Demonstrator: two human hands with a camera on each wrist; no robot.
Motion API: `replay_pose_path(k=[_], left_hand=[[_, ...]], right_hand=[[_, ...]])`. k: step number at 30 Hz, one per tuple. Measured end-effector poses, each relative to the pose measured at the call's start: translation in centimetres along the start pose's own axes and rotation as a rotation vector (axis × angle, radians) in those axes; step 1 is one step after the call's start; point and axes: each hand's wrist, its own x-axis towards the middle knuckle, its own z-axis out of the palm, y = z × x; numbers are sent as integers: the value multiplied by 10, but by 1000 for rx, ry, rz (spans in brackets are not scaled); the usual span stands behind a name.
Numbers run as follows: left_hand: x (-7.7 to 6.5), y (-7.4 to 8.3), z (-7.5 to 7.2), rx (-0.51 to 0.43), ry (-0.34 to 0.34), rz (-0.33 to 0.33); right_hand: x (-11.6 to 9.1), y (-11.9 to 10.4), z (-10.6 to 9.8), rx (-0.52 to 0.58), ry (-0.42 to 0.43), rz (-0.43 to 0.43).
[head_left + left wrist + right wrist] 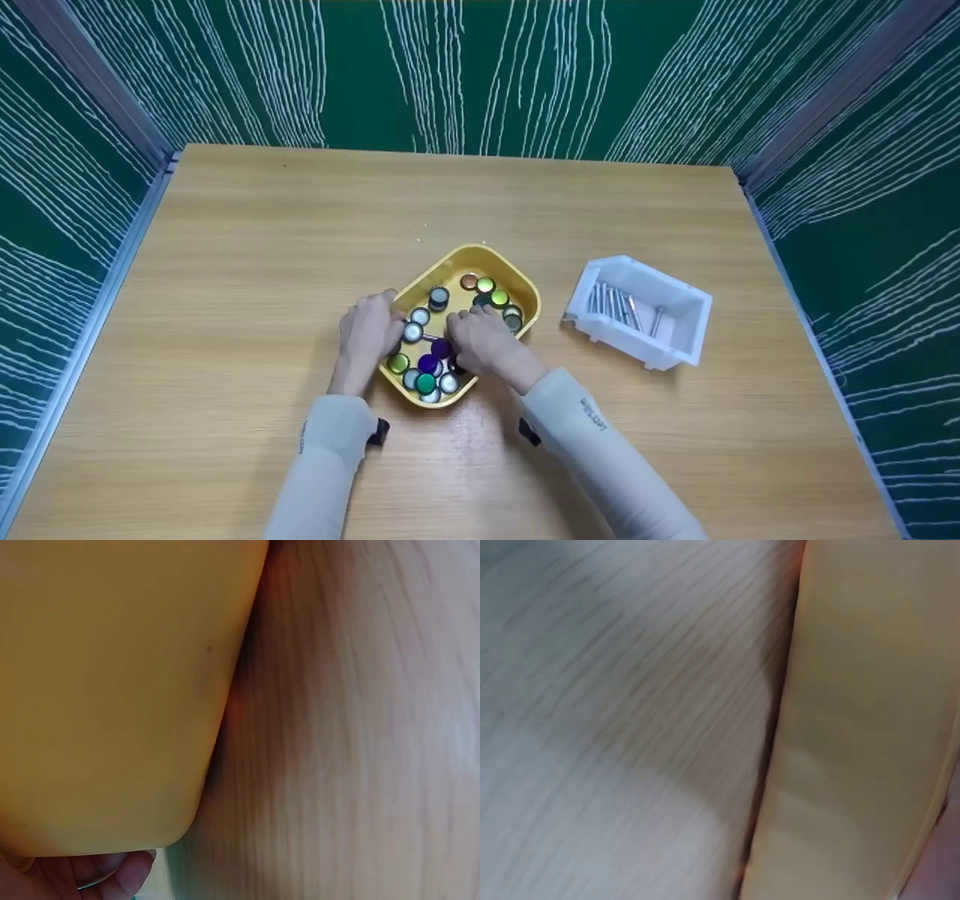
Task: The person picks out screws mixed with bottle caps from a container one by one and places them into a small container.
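Observation:
A yellow plastic tub stands on the table, holding many bottle caps in silver, purple, green and other colours. My left hand grips its left rim; in the left wrist view, fingers show past the edge of the yellow wall. Over the right-hand rim my right hand reaches in among the caps, its fingertips hidden, so whether it pinches anything is unclear. A thin metal rod lies near two purple caps. The right wrist view shows mostly the tub's outer wall.
To the right of the tub stands a translucent white bin with several silver metal rods inside. The wooden table has green, white-streaked panels around its back and sides. Tiny pale crumbs lie behind the tub.

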Motion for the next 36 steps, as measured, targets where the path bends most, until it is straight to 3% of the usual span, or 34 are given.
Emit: replay_pose_path(k=[13,22,31,36], left_hand=[[0,0,0,-9,-15,-5],[0,-1,0,-19,-14,7],[1,-1,1,9,-2,8],[2,-1,1,12,-4,5]], right_hand=[[0,7,2,304,169,15],[-2,6,2,322,186,30],[-1,13,3,619,321,-24],[-3,16,-2,695,323,-14]])
